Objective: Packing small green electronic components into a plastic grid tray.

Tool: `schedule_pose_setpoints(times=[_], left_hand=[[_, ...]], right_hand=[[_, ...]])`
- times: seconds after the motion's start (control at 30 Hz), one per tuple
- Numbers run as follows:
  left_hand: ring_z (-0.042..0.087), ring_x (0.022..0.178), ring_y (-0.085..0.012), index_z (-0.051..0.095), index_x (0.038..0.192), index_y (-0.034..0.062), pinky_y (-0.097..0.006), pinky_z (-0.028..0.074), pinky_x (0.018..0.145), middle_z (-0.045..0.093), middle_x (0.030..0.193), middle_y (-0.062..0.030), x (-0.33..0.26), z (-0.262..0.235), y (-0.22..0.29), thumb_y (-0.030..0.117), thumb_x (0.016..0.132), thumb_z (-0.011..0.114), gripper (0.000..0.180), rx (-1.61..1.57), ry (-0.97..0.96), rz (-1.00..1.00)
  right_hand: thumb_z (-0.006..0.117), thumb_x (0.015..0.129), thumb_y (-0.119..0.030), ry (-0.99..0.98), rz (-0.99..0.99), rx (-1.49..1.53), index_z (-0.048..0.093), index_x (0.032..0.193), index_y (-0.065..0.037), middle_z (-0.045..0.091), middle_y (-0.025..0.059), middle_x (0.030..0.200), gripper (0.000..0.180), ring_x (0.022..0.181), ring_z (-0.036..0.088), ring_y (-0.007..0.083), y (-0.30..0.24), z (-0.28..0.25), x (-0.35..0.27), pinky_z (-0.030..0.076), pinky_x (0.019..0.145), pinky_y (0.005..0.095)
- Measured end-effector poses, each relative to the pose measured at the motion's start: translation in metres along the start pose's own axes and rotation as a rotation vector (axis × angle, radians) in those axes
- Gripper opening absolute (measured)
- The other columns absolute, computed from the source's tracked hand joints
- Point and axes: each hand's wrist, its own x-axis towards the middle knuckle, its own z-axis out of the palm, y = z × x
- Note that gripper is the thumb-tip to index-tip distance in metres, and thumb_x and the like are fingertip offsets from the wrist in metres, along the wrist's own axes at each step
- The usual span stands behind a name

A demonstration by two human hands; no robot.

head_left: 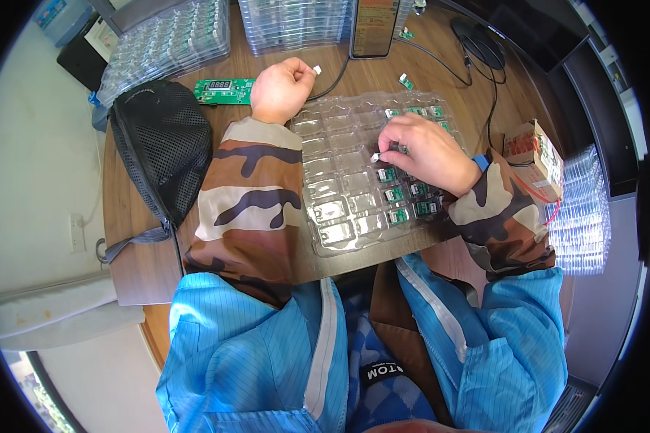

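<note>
My left hand (282,90) is closed in a pinch beside a green circuit board (224,92) with a digit display. A small white plug (317,70) sticks out from its fingertips. Over a clear plastic tray (332,184) with many pockets, my right hand (426,150) pinches a small part whose white connector (375,157) shows at the fingertips; the fingers hide the rest. Small green boards (393,194) with white connectors lie in the tray's right-hand pockets. The pockets shown on the left hold none.
Stacked clear trays (170,47) stand at the back left, another stack (292,25) behind the middle. A phone (375,29) leans upright at the back. A black mesh bag (162,144) lies left; a cardboard box (534,159) sits right. A loose board (406,81) lies beyond the tray.
</note>
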Motion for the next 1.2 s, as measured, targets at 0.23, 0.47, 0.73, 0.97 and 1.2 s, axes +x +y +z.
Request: schedule_pose_setpoints(times=[0.23, 0.47, 0.73, 0.97, 1.2], left_hand=[[0.059, 0.064, -0.0258, 0.063, 0.075, 0.0125, -0.036, 0.046, 0.057, 0.061, 0.065, -0.0069, -0.006, 0.001, 0.0, 0.031, 0.072, 0.058, 0.019, 0.002, 0.04, 0.01], [0.055, 0.054, -0.0164, 0.063, 0.078, 0.0098, -0.029, 0.043, 0.052, 0.059, 0.061, -0.0042, -0.01, 0.004, 0.003, 0.027, 0.074, 0.059, 0.018, 0.012, 0.051, 0.025], [0.059, 0.059, -0.026, 0.063, 0.074, 0.0124, -0.036, 0.046, 0.055, 0.06, 0.061, -0.008, -0.009, 0.001, 0.006, 0.027, 0.071, 0.058, 0.016, -0.017, 0.075, 0.005], [0.057, 0.054, -0.0174, 0.064, 0.078, 0.0102, -0.029, 0.044, 0.052, 0.06, 0.061, -0.0055, -0.006, 0.003, 0.002, 0.026, 0.073, 0.059, 0.017, 0.017, 0.079, 0.022], [0.057, 0.052, -0.0172, 0.064, 0.078, 0.0087, -0.029, 0.044, 0.051, 0.06, 0.06, -0.0067, -0.005, 0.003, -0.001, 0.025, 0.073, 0.059, 0.017, 0.032, 0.093, 0.065]], right_hand=[[0.056, 0.079, -0.006, 0.11, 0.327, 0.644, 0.057, 0.087, 0.0, 0.061, 0.0032, 0.074, 0.01, 0.068, 0.058, 0.0082, 0.022, 0.002, 0.071, 0.046, 0.057, 0.0208], [0.058, 0.072, -0.002, 0.237, 0.328, 0.422, 0.063, 0.082, 0.001, 0.063, 0.0093, 0.069, 0.012, 0.061, 0.061, 0.0127, 0.05, 0.034, 0.117, 0.049, 0.057, 0.0241], [0.059, 0.07, -0.003, 0.243, 0.391, 0.579, 0.063, 0.081, 0.003, 0.064, 0.011, 0.07, 0.013, 0.06, 0.062, 0.0138, 0.046, 0.038, 0.125, 0.05, 0.057, 0.0236], [0.06, 0.068, -0.006, 0.278, 0.336, 0.534, 0.063, 0.082, 0.001, 0.064, 0.0126, 0.071, 0.016, 0.063, 0.063, 0.0176, 0.044, 0.042, 0.125, 0.05, 0.06, 0.0263], [0.059, 0.073, 0.0, 0.273, 0.326, 0.374, 0.061, 0.087, 0.005, 0.064, 0.0103, 0.072, 0.015, 0.065, 0.063, 0.0132, 0.03, 0.039, 0.123, 0.05, 0.059, 0.0235]])
